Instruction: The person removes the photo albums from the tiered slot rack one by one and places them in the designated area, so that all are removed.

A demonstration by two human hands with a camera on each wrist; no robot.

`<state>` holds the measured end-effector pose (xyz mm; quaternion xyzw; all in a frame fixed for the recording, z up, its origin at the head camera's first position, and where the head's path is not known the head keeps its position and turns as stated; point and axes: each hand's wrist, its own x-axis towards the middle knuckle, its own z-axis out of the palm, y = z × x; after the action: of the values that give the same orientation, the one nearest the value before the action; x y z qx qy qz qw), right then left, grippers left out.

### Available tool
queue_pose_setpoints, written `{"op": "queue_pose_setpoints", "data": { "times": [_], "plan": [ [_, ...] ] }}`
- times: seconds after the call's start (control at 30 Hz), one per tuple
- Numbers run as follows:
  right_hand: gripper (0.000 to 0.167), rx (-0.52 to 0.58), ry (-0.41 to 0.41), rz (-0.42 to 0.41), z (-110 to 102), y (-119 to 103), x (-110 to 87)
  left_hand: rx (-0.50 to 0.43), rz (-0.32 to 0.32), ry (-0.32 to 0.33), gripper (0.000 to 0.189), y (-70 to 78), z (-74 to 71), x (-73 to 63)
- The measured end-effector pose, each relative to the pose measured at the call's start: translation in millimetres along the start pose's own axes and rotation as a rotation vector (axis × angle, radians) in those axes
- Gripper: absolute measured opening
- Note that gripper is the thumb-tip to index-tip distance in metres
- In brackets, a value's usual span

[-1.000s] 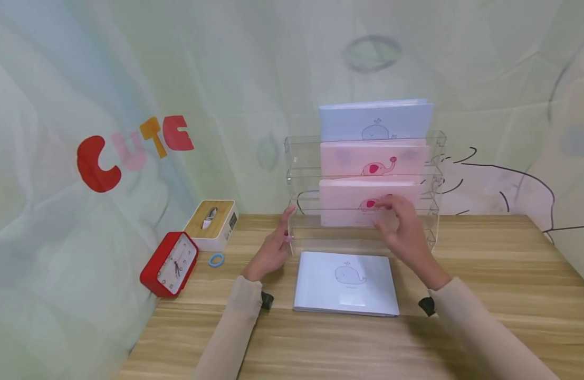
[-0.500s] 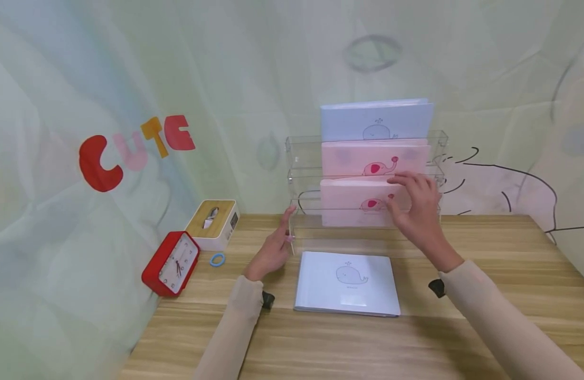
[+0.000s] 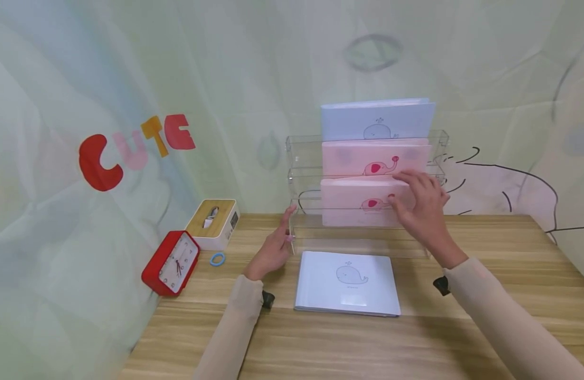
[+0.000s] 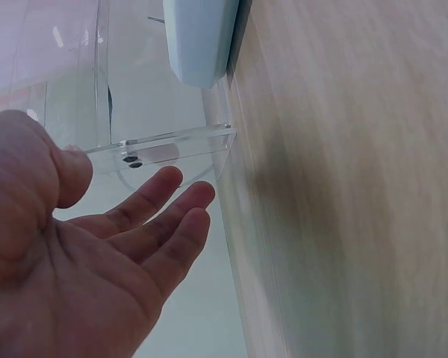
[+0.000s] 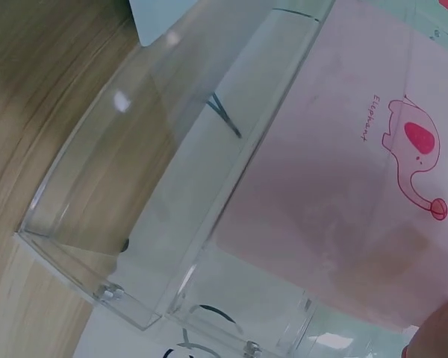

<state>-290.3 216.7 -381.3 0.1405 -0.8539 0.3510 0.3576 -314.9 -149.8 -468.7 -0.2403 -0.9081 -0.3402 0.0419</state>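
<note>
A clear acrylic tiered rack [image 3: 305, 153] stands against the backdrop. It holds a blue whale booklet [image 3: 344, 119] at the top and a pink elephant booklet [image 3: 344, 158] below that. In the lower filled tier sits another pink elephant booklet [image 3: 341, 192], and my right hand [image 3: 424, 211] pinches its upper right part, thumb in front and fingers at the top edge. Most of that hand is out of the right wrist view. My left hand [image 3: 273, 250] touches the rack's left side with extended fingers; its fingertips [image 4: 201, 195] sit by the clear side panel.
Another whale booklet [image 3: 346, 295] lies flat on the wooden table [image 3: 500, 327] in front of the rack. On the left are a red alarm clock [image 3: 170, 263], a tissue box [image 3: 213, 224] and a blue ring [image 3: 218, 259].
My right hand has moved right and up from the middle of the lower pink booklet to its upper right part. The left hand has stayed at the rack's side.
</note>
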Motion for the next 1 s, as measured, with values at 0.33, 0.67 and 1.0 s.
{"op": "queue_pose_setpoints", "data": {
  "times": [0.33,0.67,1.0],
  "plan": [
    [0.047,-0.011,0.016,0.06,-7.6,1.3,3.6,-0.008,0.001,-0.002,0.078,-1.1,0.5,1.5],
    [0.05,0.259,-0.107,0.192,-13.4,19.4,-3.5,-0.012,-0.01,-0.008,0.079,0.1,-0.2,0.9],
    [0.041,0.476,-0.112,0.223,-6.1,34.1,-5.4,-0.041,0.033,-0.008,0.078,-17.9,4.8,5.1]
  ]
}}
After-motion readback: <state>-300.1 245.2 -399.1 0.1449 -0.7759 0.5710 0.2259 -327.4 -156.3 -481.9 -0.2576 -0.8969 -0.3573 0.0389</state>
